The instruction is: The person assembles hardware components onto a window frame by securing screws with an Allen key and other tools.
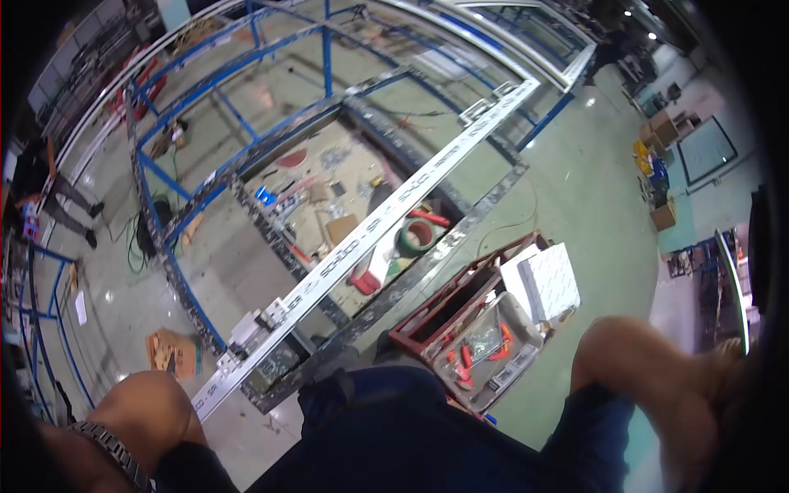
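Observation:
Both my arms are bent sharply, with the forearms folded back toward the camera. My left hand (70, 460) sits at the dark lower left edge beyond a metal watch (115, 452); its fingers are hidden. At the right edge my right hand (725, 366) is blurred and mostly cut off, so its grip does not show. Neither hand visibly touches the work. In front of me a long white profile printed "SCHÜCO" (362, 238) lies diagonally across a blue metal stand (327, 62). Metal fittings (259, 324) sit near its close end.
A red toolbox (403, 335) holds a grey tray (532, 333) with red-handled tools (501, 341); white sheets (551, 283) rest beside it. The stand's lower shelf bears a green tape roll (417, 237) and scraps. A cardboard box (174, 353) stands left. Another person (62, 193) is at far left.

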{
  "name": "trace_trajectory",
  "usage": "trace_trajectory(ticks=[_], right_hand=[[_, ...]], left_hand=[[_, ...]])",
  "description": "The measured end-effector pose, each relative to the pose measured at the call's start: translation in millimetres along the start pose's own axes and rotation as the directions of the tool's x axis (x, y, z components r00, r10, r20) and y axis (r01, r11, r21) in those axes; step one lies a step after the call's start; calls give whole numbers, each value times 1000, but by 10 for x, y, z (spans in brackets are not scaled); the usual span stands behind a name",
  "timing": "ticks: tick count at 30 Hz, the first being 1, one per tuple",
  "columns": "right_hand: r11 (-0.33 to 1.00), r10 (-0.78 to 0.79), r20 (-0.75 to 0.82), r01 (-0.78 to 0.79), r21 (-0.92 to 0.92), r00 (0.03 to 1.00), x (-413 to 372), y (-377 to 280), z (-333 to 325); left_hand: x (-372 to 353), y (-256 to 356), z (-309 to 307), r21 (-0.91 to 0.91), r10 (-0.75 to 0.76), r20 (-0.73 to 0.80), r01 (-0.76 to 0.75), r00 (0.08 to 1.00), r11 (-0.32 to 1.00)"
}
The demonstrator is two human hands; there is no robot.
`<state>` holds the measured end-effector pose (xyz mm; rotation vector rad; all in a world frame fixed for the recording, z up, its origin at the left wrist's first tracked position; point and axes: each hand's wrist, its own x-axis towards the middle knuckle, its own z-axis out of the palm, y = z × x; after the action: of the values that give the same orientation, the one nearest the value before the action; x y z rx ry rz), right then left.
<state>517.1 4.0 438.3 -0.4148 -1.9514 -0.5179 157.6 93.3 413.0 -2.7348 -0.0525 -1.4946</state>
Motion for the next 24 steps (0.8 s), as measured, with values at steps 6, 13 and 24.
trace_trajectory(ticks=[6, 13, 24], right_hand=[[903, 193, -9, -182, -390, 981, -252, -239, -955], [414, 541, -431, -675, -611, 722, -205, -244, -2077], [71, 747, -506, -808, -586, 432, -831, -568, -2299]], left_hand=[[560, 186, 253, 106, 60, 20, -62, 998, 992], [1156, 432, 117, 103, -15, 46, 11, 999, 995], [1138, 410, 156, 80, -141, 283, 124, 949, 989]])
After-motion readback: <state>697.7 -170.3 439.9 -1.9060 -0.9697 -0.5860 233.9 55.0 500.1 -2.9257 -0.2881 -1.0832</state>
